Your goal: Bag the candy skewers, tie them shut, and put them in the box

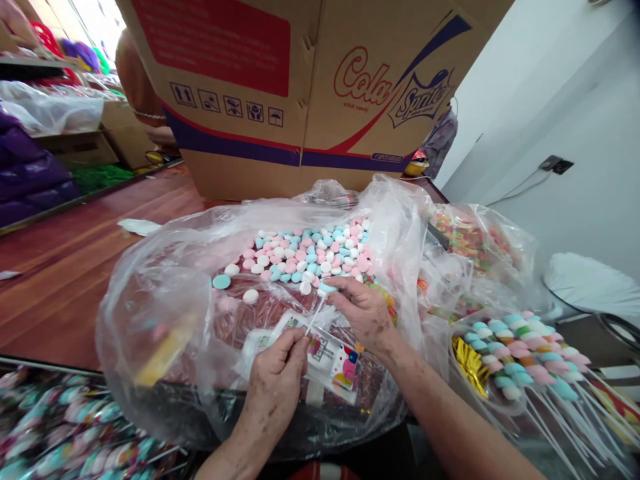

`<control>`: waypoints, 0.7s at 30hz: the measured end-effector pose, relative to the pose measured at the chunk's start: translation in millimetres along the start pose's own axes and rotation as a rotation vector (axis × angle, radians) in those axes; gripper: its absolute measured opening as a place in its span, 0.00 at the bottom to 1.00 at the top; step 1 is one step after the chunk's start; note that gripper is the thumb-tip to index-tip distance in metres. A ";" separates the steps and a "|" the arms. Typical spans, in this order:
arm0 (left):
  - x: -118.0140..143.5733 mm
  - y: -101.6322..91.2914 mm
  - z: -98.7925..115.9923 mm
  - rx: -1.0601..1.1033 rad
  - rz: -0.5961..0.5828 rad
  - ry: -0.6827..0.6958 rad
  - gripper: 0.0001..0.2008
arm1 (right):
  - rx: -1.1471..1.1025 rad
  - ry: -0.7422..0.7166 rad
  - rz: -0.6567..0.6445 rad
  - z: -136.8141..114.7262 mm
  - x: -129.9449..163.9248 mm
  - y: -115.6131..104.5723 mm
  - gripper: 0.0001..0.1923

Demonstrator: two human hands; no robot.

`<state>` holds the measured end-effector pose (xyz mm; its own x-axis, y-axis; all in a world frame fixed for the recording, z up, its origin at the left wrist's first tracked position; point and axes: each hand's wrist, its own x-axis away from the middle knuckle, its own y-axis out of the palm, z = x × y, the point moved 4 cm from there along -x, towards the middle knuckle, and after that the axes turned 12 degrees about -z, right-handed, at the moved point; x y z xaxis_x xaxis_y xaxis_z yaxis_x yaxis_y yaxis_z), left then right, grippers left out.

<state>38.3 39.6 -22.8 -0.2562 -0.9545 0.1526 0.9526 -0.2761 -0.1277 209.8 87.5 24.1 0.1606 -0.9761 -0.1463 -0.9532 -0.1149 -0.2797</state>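
Observation:
My left hand [281, 373] is closed around the lower part of a thin white stick [315, 316]. At the stick's upper end, my right hand [361, 311] pinches a small blue and white candy [326, 289]. Whether the stick's tip is inside the candy is hidden by the fingers. Just beyond my hands, a pile of pink, blue and white candies [300, 256] lies in an open clear plastic bag [165, 250]. Below the hands lie printed plastic packets [345, 371] with coloured dots.
A large cardboard box [240, 160] stands behind the bag. Finished candy skewers [530, 353] rest in a container at right; wrapped ones [85, 427] lie at lower left. Bags of gummy candy [475, 237] sit at right. Other people [137, 80] are partly visible behind the box.

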 end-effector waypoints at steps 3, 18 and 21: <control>1.1 0.3 1.4 0.000 -0.007 0.015 0.13 | 0.033 -0.023 0.010 3.7 3.5 6.8 0.13; -0.7 -3.1 6.3 -0.020 -0.014 0.061 0.14 | 0.818 0.084 -0.032 -18.2 11.8 -39.7 0.14; 0.0 -2.9 6.3 -0.044 -0.019 0.074 0.13 | 1.009 0.107 -0.145 -12.5 7.7 -56.1 0.11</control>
<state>36.6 41.1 -16.2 -0.2874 -0.9542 0.0829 0.9396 -0.2976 -0.1691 261.3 84.1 50.5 0.1864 -0.9822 0.0236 -0.2585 -0.0722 -0.9633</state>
